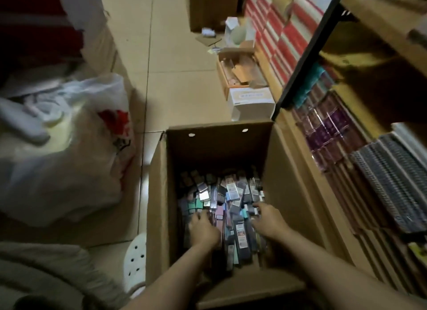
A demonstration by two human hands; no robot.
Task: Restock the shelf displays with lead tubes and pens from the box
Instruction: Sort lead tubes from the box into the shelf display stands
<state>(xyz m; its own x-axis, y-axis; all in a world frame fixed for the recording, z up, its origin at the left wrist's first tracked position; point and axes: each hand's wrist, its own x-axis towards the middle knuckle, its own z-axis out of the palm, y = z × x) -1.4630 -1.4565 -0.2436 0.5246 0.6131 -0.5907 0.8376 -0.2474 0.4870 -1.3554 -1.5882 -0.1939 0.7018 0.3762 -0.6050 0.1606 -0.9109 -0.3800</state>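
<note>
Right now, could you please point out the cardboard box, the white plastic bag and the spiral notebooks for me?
cardboard box (159,194): head view, on its bare left wall.
white plastic bag (57,171): head view, on its bulging front.
spiral notebooks (388,182): head view, on the wire bindings.

Only 1 view, head-worn, wide-angle, looking steeply down and forward from above the 2 forearms. Close over the open cardboard box (159,194), with the left hand (203,228) and right hand (269,219) low in the centre of frame, both inside it. Beyond the hands, floor tiles (180,62) running toward the top edge. Right of the hands, shelving (360,175) seen obliquely, edges bent by the lens. Left of the hands, a white plastic bag (69,152).
</note>
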